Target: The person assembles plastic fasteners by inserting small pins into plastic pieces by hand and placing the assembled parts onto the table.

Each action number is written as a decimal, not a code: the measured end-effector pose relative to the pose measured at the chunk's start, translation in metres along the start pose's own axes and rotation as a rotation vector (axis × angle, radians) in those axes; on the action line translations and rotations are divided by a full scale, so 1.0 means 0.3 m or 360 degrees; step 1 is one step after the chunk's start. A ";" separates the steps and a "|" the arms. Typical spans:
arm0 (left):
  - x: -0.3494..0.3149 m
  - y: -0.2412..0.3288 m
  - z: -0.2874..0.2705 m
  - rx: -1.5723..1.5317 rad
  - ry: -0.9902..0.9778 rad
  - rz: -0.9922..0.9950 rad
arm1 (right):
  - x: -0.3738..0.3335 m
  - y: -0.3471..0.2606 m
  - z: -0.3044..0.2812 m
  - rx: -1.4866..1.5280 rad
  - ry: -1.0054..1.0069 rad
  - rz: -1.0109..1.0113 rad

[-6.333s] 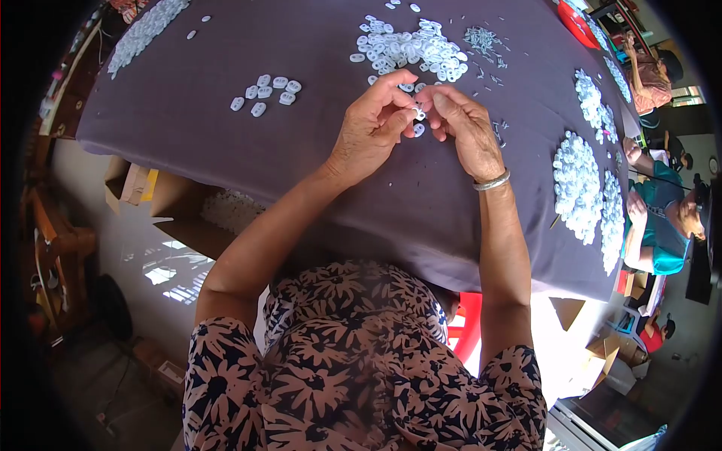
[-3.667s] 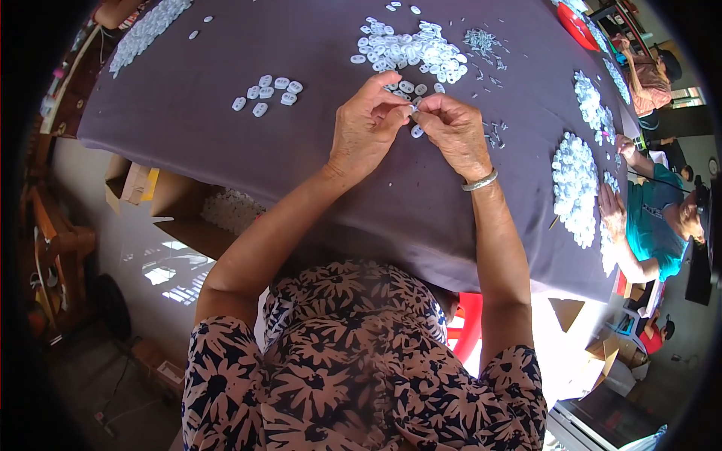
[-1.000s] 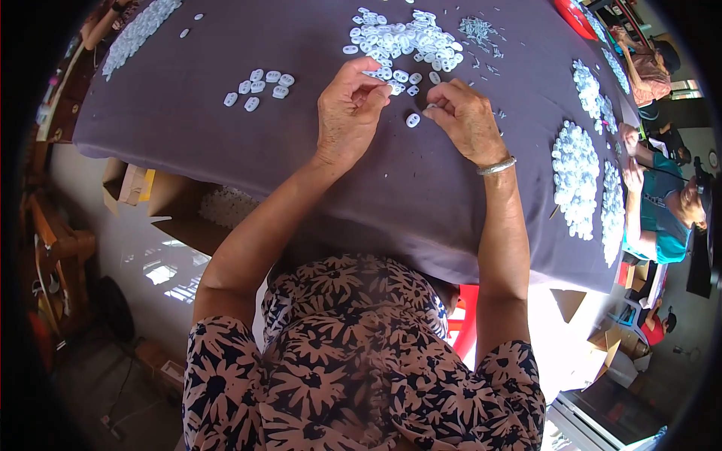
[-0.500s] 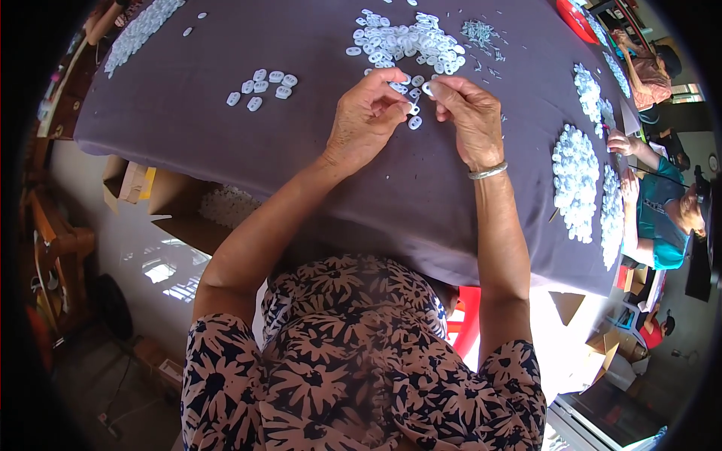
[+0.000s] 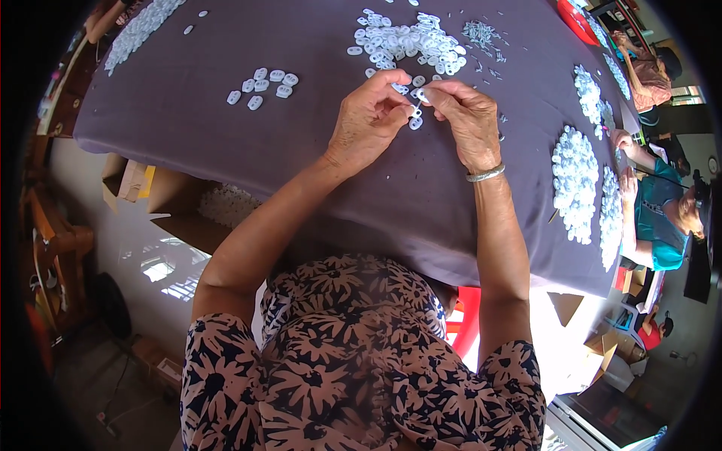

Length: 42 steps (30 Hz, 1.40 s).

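Observation:
My left hand [image 5: 370, 113] pinches a small white oval plastic piece [image 5: 416, 113] between thumb and forefinger. A thin metal pin seems to stand up from that piece. In the fingertips of my right hand [image 5: 468, 116] is another white oval piece [image 5: 423, 95], held close above the first, nearly touching it. A silver bangle [image 5: 486, 174] circles my right wrist. Below the fingers a loose white oval piece [image 5: 415, 124] lies on the dark cloth. Just beyond my hands spreads a pile of the same two-holed white pieces [image 5: 410, 41].
Small metal pins [image 5: 481, 34] lie scattered right of the pile. A little group of white pieces [image 5: 262, 84] sits to the left on the dark tablecloth [image 5: 226, 143]. Larger heaps [image 5: 575, 184] line the right edge, where a person in teal [image 5: 654, 203] works. A cardboard box [image 5: 177, 203] stands below.
My right hand has shifted slightly left and down, bringing its white piece over to the one in my left hand. The left hand has stayed almost still.

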<state>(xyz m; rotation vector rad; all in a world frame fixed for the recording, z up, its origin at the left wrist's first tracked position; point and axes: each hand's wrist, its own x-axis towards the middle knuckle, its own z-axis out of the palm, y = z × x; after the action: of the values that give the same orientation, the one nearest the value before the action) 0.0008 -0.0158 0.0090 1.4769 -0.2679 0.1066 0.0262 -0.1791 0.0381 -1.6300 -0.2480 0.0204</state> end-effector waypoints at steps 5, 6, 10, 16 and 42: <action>-0.001 0.002 0.001 0.0006 -0.0020 0.0021 | -0.001 -0.007 0.001 -0.0083 -0.0003 -0.0001; -0.001 0.000 0.001 0.0006 -0.0021 0.0021 | -0.001 -0.007 0.000 -0.0083 -0.0003 -0.0001; -0.001 0.002 0.002 0.0010 -0.0021 0.0017 | 0.000 -0.003 -0.006 -0.0074 -0.0025 0.0008; -0.001 0.001 0.001 0.0020 -0.0016 0.0017 | 0.002 -0.004 -0.008 -0.0115 -0.0026 0.0001; 0.051 -0.018 -0.091 -0.0220 0.0755 0.0212 | 0.023 0.026 -0.075 -0.1285 -0.0073 -0.0221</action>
<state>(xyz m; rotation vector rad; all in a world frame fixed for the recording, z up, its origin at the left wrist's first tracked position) 0.0200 0.0094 0.0054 1.2539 0.0135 0.5277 0.0377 -0.2004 0.0331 -2.4109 -0.4404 -0.1684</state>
